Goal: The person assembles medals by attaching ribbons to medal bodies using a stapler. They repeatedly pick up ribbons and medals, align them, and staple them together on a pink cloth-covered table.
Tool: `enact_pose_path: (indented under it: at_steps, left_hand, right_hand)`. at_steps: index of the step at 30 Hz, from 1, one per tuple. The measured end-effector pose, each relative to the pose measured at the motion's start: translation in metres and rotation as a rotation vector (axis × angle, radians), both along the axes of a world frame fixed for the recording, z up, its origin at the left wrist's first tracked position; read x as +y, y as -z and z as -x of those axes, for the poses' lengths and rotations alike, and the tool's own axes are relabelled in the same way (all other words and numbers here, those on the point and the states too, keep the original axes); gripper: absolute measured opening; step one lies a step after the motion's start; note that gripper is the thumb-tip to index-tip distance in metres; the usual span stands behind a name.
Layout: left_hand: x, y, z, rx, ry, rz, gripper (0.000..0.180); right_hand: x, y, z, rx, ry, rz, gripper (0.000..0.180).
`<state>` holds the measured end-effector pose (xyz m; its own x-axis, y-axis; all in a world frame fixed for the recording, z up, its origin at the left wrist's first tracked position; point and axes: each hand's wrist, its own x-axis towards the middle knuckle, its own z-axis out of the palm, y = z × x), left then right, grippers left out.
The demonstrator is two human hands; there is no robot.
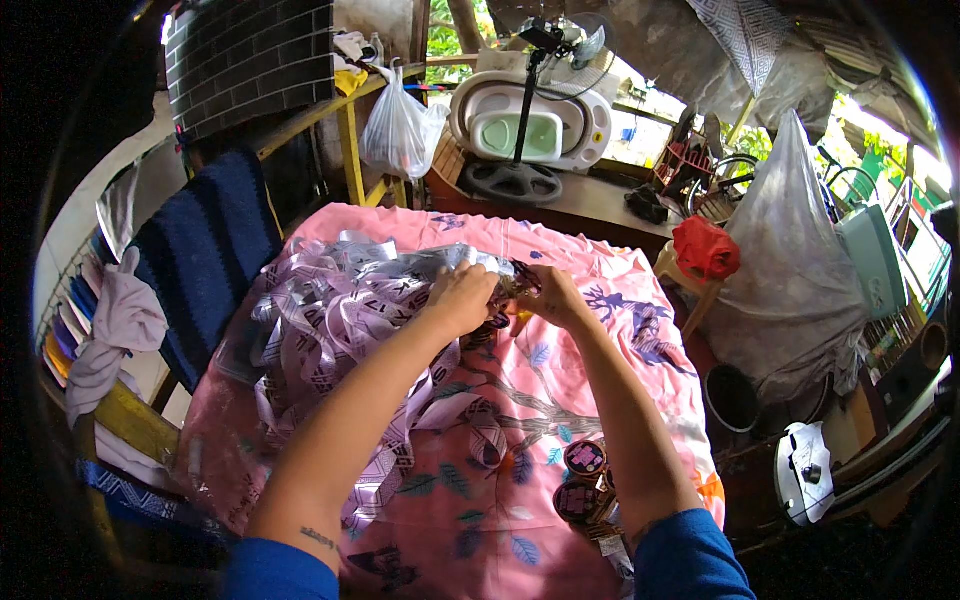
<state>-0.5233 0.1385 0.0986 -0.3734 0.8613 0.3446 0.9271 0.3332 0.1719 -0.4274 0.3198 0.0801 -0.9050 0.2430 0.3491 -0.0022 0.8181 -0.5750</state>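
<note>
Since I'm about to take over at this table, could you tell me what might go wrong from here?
The loose ribbon pile spills under the left hand and forearm, so a pull could tangle it or drag loops off the pink cloth. The round badges sit near the table edge by the right elbow; a nudge might knock them off. Both hands meet on a small piece at the right hand, hidden from view, so a slipped grip is possible.

I'm looking at a cluttered, semi-open home workspace: a pink floral cloth (560, 390) is covering the surface, a plastic bag (398, 130) is hanging far left, a baby bathtub (530, 120) is leaning beyond, and daylight and greenery are showing through.
</note>
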Motion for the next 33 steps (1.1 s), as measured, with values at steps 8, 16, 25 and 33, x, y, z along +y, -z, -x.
enact_pose_path:
  at_steps: [8, 16, 25, 33]
  left_hand:
    - [0.015, -0.017, 0.030, -0.146, -0.004, -0.011, 0.020]
    - [0.017, -0.055, 0.050, -0.234, 0.201, -0.214, 0.025]
    - [0.001, -0.077, 0.025, -0.270, 0.226, -0.161, 0.034]
    - [-0.019, -0.104, 0.003, -0.420, 0.267, -0.166, 0.017]
  right_hand:
    - [0.001, 0.002, -0.001, 0.060, 0.067, -0.081, 0.023]
    - [0.001, -0.067, -0.009, 0.159, 0.032, -0.215, 0.026]
    - [-0.006, -0.085, -0.030, 0.175, -0.032, -0.254, 0.023]
    - [-0.014, -0.115, -0.052, 0.077, -0.087, -0.027, 0.026]
